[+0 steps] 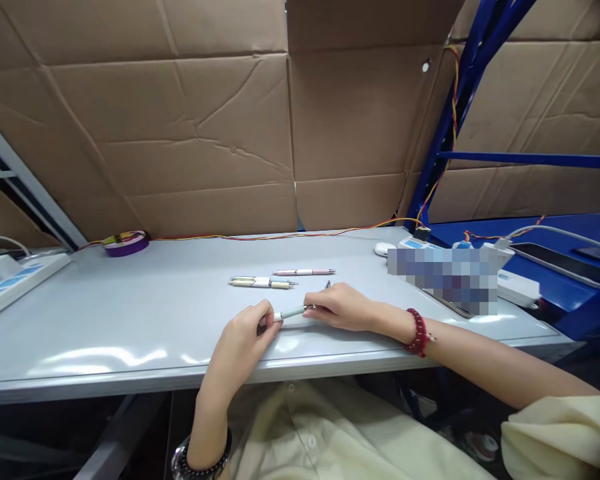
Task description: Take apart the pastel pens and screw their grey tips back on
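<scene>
Your left hand [245,333] grips the white end of the green pen [293,312], and your right hand [341,308] pinches its other end. This pen is at the front part of the table [130,300]. Farther back, a pink pen [305,272] lies near some other pens [263,283].

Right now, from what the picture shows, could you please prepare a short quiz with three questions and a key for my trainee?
1. The pen between the left hand and right hand is: (a) black; (b) orange; (c) green and white.
2. On which side is the red bracelet worn, left or right?
3. True or false: the purple roll lies to the left of both hands.

Key: 1. c; 2. right; 3. true.
</scene>
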Tool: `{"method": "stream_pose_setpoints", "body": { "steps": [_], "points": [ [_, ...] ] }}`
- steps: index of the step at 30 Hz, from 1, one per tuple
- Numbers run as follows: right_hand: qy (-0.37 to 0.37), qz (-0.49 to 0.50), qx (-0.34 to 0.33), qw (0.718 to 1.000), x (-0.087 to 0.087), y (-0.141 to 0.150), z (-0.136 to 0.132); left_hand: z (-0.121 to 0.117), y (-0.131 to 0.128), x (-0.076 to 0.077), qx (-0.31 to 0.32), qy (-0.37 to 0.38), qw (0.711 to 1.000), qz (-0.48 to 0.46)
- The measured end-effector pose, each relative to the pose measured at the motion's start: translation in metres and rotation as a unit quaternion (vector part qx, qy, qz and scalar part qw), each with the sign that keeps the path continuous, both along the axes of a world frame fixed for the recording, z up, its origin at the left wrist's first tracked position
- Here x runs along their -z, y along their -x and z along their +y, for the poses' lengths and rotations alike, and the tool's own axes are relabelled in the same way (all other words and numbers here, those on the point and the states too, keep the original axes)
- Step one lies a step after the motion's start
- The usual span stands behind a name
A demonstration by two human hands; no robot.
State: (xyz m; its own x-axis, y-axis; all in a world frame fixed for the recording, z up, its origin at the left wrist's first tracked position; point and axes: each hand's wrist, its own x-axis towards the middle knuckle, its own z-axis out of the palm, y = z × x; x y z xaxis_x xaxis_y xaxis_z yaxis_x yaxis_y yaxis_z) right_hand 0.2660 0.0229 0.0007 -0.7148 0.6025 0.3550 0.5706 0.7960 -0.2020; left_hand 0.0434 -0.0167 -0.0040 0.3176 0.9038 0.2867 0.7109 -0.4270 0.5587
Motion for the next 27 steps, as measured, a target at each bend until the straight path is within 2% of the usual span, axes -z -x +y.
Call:
{"method": "stream_pose_setpoints", "body": {
  "steps": [5,10,16,20,22,23,25,27],
  "points": [
    [0.027,0.157,-0.035,0.987,-0.003,-0.003,0.000,-0.002,0.000,-0.001,-0.031,0.001,0.999,-0.031],
    [0.093,0.310,0.013,0.946,-0.006,-0.005,0.002,-0.002,0.000,-0.002,-0.066,0.009,0.996,-0.054],
    [0.196,0.371,0.037,0.907,-0.006,-0.004,0.004,-0.005,-0.002,-0.003,-0.030,0.019,0.998,-0.060],
    [0.285,0.352,0.042,0.891,-0.004,-0.006,0.009,-0.006,0.000,-0.002,-0.028,-0.004,0.991,-0.132],
    [0.326,0.308,0.030,0.893,-0.004,-0.007,0.011,-0.005,0.003,-0.001,-0.033,-0.023,0.973,-0.229],
    [0.339,0.280,0.016,0.898,-0.004,-0.007,0.011,-0.005,0.005,0.000,-0.034,-0.028,0.955,-0.295],
    [0.348,0.223,-0.018,0.910,-0.004,-0.007,0.009,-0.003,0.006,0.001,-0.020,-0.019,0.898,-0.440],
    [0.339,0.177,-0.051,0.923,-0.006,-0.006,0.004,-0.001,0.001,0.003,0.019,0.014,0.822,-0.569]
  ]
}}
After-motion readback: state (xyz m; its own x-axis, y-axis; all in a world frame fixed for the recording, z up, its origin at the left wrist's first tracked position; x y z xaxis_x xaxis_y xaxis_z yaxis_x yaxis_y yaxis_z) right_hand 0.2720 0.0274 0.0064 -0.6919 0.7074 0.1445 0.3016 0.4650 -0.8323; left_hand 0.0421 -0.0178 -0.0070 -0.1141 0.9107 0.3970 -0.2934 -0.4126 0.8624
